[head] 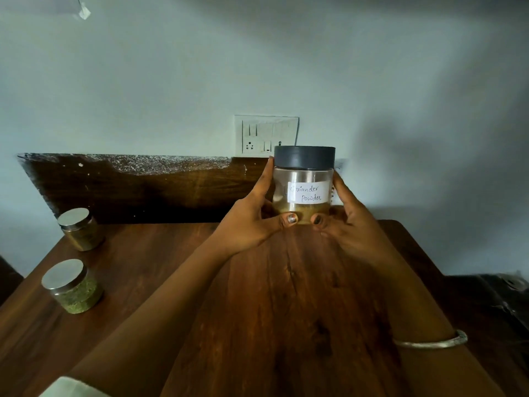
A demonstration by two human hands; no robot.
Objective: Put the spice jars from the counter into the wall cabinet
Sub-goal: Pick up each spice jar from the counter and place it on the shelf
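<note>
Holding the jar point(303, 174) between both hands, upright, right at the far edge of the bench point(286, 296). The left hand point(252, 224) curls round the jar's left side, fingers reaching up to just under the lid point(304, 157), thumb across the front near the base. The right hand point(355, 227) mirrors it on the right side, thumb tucked in at the base, the two thumb tips nearly meeting. So the jar sits squarely between the palms, gripped from both sides. The dark lid is on, and the white label point(308, 191) faces us, handwritten: coriander powder. There's a low layer of yellowish powder at the bottom, clear above it. Whether the base rests on the bench or is just off it, I can't tell. Over on the left of the bench, well apart from the hands, stand two more jars with silver lids: the brown jar point(83, 236) further back, the green jar point(77, 293) nearer. A socket point(266, 136) sits on the wall point(171, 81) behind the jar. There's a bangle point(432, 342) on the right wrist.
</note>
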